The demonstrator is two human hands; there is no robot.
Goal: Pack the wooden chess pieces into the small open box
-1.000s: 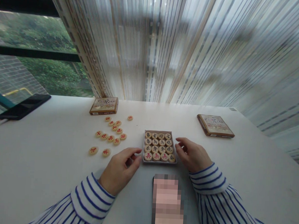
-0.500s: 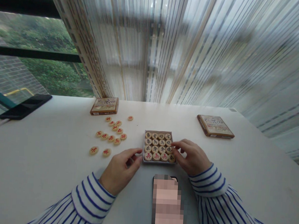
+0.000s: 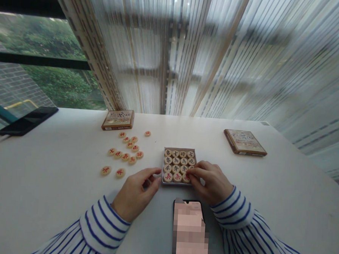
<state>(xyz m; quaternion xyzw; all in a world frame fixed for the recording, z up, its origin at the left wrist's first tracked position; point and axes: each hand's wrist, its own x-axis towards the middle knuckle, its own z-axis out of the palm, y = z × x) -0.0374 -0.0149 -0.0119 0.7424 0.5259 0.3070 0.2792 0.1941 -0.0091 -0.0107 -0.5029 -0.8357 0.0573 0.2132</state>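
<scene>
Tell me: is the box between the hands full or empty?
Full, or nearly: round pieces fill the box in rows. The right hand covers its near right corner, so cannot tell there.

Both striped-sleeved forearms rest on the counter; left hand [image 3: 136, 191] loosely curled, right hand [image 3: 210, 182] fingertips pinched together.

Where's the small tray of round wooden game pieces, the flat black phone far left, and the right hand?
Small tray of round wooden game pieces [image 3: 180, 149]: head view, far rim.
Flat black phone [image 3: 27, 120]: head view, screen middle.
Right hand [image 3: 212, 182]: head view, back of hand.
</scene>
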